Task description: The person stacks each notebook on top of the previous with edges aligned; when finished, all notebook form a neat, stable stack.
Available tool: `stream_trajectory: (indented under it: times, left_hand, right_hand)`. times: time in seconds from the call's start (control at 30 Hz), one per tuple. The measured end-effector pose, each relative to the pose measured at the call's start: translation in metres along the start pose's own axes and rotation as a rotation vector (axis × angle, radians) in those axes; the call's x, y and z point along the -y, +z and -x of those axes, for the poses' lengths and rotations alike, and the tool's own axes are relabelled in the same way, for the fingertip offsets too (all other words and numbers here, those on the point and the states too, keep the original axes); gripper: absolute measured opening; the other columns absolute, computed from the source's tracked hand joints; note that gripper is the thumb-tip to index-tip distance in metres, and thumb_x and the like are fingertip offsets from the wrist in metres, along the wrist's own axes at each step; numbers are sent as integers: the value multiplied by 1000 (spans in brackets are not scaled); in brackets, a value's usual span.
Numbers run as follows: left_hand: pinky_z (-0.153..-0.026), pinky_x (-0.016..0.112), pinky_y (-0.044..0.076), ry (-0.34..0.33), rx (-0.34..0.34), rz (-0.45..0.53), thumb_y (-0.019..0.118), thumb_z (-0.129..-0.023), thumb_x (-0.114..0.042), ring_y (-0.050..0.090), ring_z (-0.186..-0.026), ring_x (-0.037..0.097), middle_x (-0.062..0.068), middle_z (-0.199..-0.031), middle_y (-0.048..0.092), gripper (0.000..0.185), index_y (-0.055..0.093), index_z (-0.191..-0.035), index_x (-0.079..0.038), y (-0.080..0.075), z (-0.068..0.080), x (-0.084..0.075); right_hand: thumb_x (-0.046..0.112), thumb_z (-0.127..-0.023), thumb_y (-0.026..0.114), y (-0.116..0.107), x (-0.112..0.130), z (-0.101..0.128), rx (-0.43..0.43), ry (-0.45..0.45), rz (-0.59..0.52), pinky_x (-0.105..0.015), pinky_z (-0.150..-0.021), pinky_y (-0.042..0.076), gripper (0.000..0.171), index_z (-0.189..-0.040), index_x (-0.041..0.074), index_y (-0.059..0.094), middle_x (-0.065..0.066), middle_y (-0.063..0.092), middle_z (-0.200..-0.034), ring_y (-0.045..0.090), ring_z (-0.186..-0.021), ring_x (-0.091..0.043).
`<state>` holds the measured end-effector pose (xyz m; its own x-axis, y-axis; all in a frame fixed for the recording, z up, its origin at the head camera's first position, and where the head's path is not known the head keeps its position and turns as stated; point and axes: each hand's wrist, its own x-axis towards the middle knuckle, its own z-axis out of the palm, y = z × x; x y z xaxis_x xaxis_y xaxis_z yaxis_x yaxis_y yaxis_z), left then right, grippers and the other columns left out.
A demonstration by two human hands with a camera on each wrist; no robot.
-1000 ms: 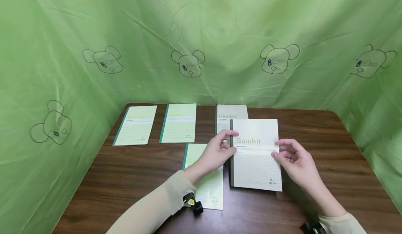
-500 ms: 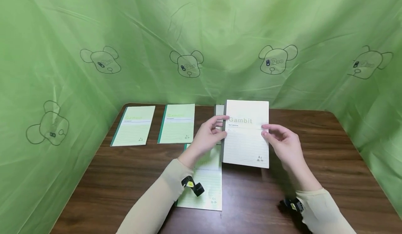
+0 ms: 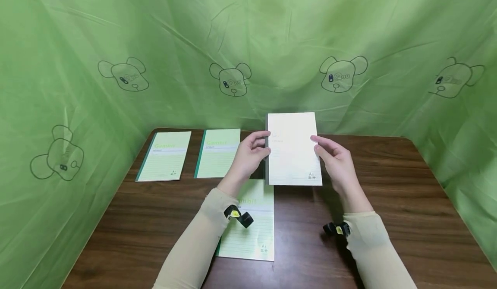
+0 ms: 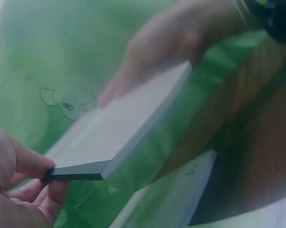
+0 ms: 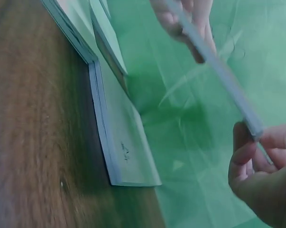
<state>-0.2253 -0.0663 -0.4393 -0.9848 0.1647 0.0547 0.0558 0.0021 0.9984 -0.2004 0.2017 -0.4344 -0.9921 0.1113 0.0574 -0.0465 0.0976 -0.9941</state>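
Both hands carry one pale notebook clear of the desk, up over the far edge near its middle. Left hand pinches the dark spine edge, thumb over and fingers under, as the left wrist view confirms. Right hand pinches the opposite long edge the same way. A grip on both long edges likely keeps the cover flat and level; in the right wrist view the book rides tilted, well above the wood. A grey-spined notebook appears to lie flat on the desk directly beneath the lifted one; only a sliver shows at the left hand, so how it lies I cannot tell. Two green notebooks sit side by side along the far edge toward the far-left corner, one nearer the corner, the other just beside it, apart. A third green notebook lies nearer the near edge, partly under the left forearm. Bare wood runs wide across the right half to the right edge, and along the near-left. Green sheeting with bear outlines walls the desk on three sides, close behind the far edge, so room beyond that edge looks tight.
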Motion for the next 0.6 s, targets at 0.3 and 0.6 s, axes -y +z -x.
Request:
stream_trajectory:
  times: [0.3, 0.6]
  left_hand:
    - [-107, 45, 55, -50, -75, 35, 66, -107, -2, 67, -125, 26, 10, -136, 70, 47, 65, -152, -17, 9, -9, 10]
    - [-78, 41, 52, -66, 13, 38, 58, -105, 5, 62, -91, 20, 5, -168, 48, 71, 47, -167, -28, 7, -15, 35]
  right_hand:
    - [9, -108, 66, 6, -23, -22, 33, 82, -119, -19, -93, 53, 45, -152, 4, 63, -9, 63, -141, 58, -123, -16]
    - [-3, -108, 56, 3, -38, -28, 164, 68, -112, -32, -121, 39, 59, -165, 8, 49, -16, 42, -170, 40, -153, -27]
